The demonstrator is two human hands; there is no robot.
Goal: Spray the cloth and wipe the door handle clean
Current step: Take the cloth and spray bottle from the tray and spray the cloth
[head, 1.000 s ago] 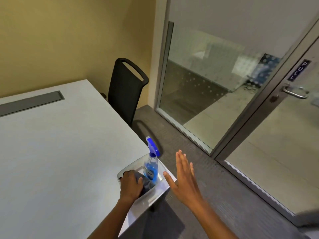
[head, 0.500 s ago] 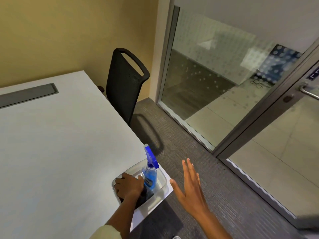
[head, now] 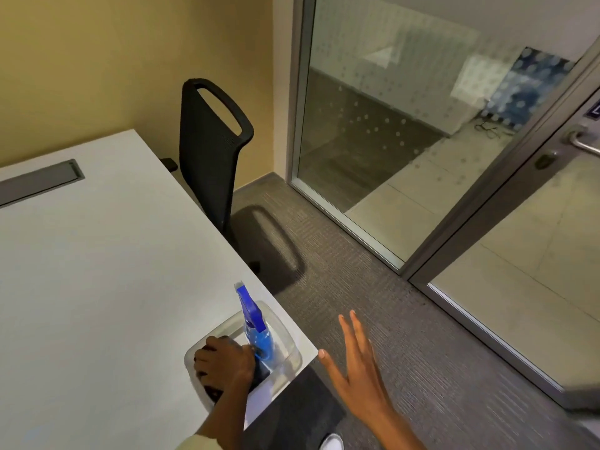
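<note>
A clear plastic tray (head: 285, 332) sits on the near corner of the white table (head: 97, 271). In it stands a blue spray bottle (head: 256, 329) with a blue trigger head. My left hand (head: 224, 365) is inside the tray, closed over a dark cloth (head: 261, 373) that shows only beside my fingers. My right hand (head: 357, 368) hovers open and flat over the carpet, just right of the table corner. The metal door handle (head: 584, 142) is at the far right edge on the glass door.
A black office chair (head: 211, 151) stands against the table's far side by the yellow wall. A glass partition (head: 389, 125) and the glass door frame (head: 487, 196) run along the right. Grey carpet (head: 373, 287) lies between table and door. A grey cable hatch (head: 39, 180) is set in the table.
The view has shifted left and down, so the door handle slid to the right edge. My left hand stays on the cloth in the tray; my right hand stays open beside the table.
</note>
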